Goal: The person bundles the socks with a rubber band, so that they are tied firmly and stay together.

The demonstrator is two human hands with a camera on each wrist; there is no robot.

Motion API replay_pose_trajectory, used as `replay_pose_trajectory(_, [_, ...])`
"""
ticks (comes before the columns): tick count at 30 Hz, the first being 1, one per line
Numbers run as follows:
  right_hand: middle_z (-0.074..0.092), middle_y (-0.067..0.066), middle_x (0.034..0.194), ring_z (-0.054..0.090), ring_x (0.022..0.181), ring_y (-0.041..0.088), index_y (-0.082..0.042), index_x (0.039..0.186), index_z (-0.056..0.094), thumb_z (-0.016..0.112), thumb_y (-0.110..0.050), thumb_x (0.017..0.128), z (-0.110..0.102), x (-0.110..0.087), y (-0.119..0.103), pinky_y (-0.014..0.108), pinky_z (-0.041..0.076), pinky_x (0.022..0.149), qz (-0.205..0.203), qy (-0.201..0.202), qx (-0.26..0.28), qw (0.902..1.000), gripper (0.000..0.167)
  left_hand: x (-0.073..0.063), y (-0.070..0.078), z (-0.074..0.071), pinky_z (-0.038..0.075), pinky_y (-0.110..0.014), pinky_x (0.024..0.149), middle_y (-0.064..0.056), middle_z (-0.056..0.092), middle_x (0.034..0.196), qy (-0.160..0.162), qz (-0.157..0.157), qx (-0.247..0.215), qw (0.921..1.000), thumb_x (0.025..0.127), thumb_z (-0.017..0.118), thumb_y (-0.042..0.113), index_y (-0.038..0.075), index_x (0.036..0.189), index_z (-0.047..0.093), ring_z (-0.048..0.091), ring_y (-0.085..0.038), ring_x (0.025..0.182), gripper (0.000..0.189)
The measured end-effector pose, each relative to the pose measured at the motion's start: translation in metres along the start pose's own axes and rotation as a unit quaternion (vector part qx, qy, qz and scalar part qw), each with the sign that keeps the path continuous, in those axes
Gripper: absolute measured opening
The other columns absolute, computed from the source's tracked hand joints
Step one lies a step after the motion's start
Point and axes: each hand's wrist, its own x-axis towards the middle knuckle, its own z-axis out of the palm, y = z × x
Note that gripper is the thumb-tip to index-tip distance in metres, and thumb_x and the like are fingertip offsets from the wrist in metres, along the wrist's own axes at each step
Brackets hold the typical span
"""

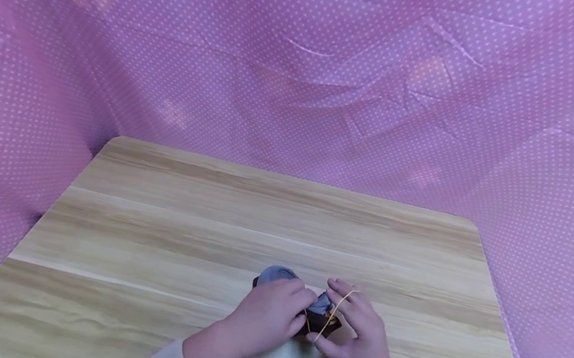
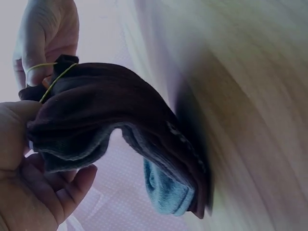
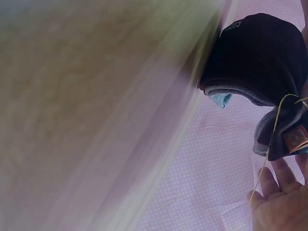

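A folded bundle of socks [image 1: 277, 273], dark brown outside with blue-grey cloth inside, is held just over the tabletop. My left hand [image 1: 268, 311] grips it around the middle, fingers bent over the cloth. A thin yellow rubber band [image 2: 54, 84] loops about the narrow end, beside an orange label [image 3: 296, 138]. My right hand [image 1: 360, 334] holds the band stretched wide between thumb and fingers at that end. From the left wrist, the dark socks [image 2: 110, 91] arch down toward the table, a light blue part [image 2: 166, 192] sticking out at the far end.
The wood-grain table [image 1: 174, 217] spreads around both hands. Pink dotted cloth [image 1: 291, 79] hangs behind it and along both sides.
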Motion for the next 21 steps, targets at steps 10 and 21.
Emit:
replay_pose_trajectory(10, [0.070, 0.022, 0.125, 0.066, 0.115, 0.034, 0.002, 0.128, 0.071, 0.088, -0.037, 0.089, 0.003, 0.001, -0.007, 0.030, 0.043, 0.114, -0.033, -0.026, 0.012, 0.9991, 0.058, 0.004, 0.005, 0.003, 0.054, -0.028, 0.075, 0.005, 0.066, 0.094, -0.056, 0.027, 0.053, 0.9967, 0.094, 0.074, 0.019, 0.016, 0.109, 0.074, 0.063, -0.010, 0.080, 0.015])
replay_pose_trajectory(21, [0.066, -0.017, 0.089, 0.060, 0.080, 0.001, -0.023, 0.092, 0.069, 0.099, -0.014, 0.059, -0.002, -0.001, -0.023, 0.019, 0.050, 0.076, 0.103, -0.163, -0.056, 0.9797, 0.046, -0.001, 0.016, 0.013, 0.052, -0.030, 0.074, 0.009, 0.062, 0.075, -0.038, 0.056, 0.070, 0.9952, 0.082, 0.087, 0.028, 0.015, 0.087, 0.065, 0.062, -0.009, 0.071, 0.026])
